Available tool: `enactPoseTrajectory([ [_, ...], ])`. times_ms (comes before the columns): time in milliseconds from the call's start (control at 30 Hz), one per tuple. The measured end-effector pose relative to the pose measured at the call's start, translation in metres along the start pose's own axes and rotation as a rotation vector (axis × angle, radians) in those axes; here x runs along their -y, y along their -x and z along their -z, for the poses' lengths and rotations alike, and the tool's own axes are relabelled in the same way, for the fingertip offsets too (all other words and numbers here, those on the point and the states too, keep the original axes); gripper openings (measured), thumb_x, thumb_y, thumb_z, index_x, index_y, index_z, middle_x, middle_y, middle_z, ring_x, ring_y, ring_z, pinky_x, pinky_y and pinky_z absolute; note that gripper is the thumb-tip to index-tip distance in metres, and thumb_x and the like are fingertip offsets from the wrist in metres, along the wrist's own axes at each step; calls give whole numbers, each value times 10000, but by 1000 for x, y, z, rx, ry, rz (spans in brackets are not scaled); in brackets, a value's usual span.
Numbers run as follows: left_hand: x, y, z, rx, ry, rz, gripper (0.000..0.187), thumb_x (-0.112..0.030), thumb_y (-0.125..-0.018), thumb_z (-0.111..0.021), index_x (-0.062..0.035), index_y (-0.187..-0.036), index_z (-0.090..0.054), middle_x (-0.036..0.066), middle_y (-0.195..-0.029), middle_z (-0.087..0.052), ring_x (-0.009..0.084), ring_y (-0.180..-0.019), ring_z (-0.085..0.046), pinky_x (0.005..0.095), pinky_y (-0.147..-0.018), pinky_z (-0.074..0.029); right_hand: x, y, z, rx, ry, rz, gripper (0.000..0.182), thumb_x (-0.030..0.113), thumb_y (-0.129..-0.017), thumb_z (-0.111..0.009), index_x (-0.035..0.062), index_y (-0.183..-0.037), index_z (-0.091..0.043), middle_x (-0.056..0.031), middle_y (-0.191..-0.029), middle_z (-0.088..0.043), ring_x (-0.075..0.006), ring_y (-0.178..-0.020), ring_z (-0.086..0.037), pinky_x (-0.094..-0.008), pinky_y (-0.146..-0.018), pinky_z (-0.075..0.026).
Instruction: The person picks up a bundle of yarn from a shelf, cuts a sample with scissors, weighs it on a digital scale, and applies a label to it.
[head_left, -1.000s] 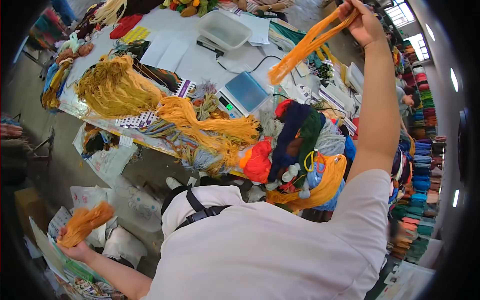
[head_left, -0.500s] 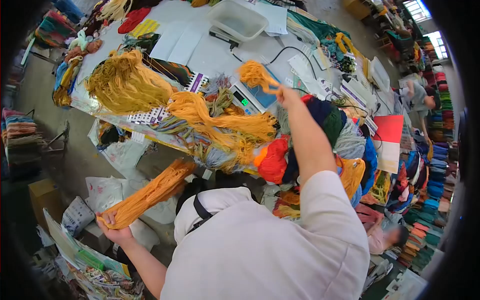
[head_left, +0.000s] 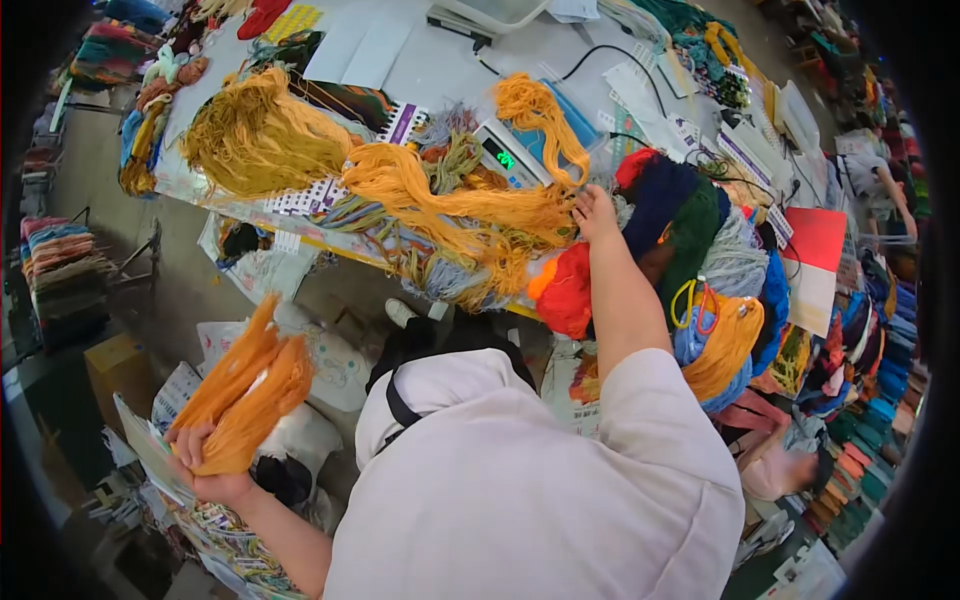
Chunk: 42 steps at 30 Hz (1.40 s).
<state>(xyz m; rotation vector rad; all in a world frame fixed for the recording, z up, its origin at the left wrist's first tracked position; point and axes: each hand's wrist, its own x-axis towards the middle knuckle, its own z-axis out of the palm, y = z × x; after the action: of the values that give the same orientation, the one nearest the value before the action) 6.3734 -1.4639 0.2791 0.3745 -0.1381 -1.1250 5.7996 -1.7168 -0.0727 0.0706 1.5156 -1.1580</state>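
My left hand, at the lower left, is closed round one end of a thick orange yarn hank, whose folded lengths stick up and away from it. At the table's near edge, my right hand has its fingers loosely apart, just below the tail of a smaller orange yarn bundle. That bundle lies over a digital scale with a blue top and lit green digits. Left of my right hand, a long yellow-orange hank stretches across other yarn.
An olive-gold yarn pile lies on the table's left. Red yarn, dark green yarn and scissors are at right. A cable crosses the table. Another person is at the lower right.
My right hand has come down toward me, and the small orange bundle it gripped now rests across the scale. The left hand's hank has swung left and folded upward.
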Motion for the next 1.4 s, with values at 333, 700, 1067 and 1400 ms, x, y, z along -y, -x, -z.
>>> enactPoseTrajectory([
  [333,-18,-3,24,-84,-446,-176,135,-168,-925,-448,-66,-1013,-437,14,-781,-418,144,-716,-444,396,-912,-367,9,-13,-13,-30,53,20,571,380,-811,-657,99,-1265,-455,-79,-1220,-481,-240,-1190,-424,-433,-995,-270],
  [700,1,1,45,-82,-210,-147,263,-227,-867,-567,-92,-1080,-493,18,-940,-500,182,-884,-507,425,-979,-351,7,-73,-4,-153,-65,178,209,190,-758,-613,43,-904,-588,-96,-815,-586,-224,-769,-578,-349,-657,-435],
  [1067,0,-12,23,304,74,55,769,-453,-851,-585,-236,-1460,-169,65,-1535,-67,460,-1363,-111,647,-906,-411,-79,415,-334,1246,1119,927,184,179,-927,-491,19,-952,-579,3,-687,-516,-72,-550,-453,-223,-504,-389],
  [1400,-35,-7,-1,324,94,-133,786,-550,-861,-508,-224,-1470,-132,118,-1533,-35,422,-1355,-196,526,-892,-476,-119,532,-308,1554,1140,1043,164,156,-869,-588,-6,-863,-614,-119,-713,-593,-250,-617,-569,-330,-589,-453],
])
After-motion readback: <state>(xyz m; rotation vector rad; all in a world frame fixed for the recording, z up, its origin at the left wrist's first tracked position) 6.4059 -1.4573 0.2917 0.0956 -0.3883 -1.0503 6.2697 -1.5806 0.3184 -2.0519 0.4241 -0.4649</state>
